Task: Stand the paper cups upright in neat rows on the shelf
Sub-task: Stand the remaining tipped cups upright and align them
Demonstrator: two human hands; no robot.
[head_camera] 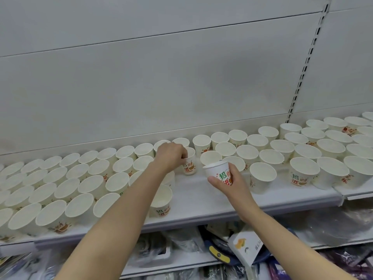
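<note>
Left hand [171, 153]: pinches rim of shelf cup [189, 164].
Right hand [228, 183]: grips second cup [219, 172].
Handling: probably light, crushable; hold gently round the wall.

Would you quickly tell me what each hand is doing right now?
Left hand: pinches the rim of a cup standing on the shelf.
Right hand: holds a printed cup above the shelf.

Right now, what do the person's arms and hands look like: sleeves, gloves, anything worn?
Both forearms are bare up to the frame edge, with no sleeves in view. The left hand and right hand wear no gloves. No watch, ring or wristband shows on either.
</note>
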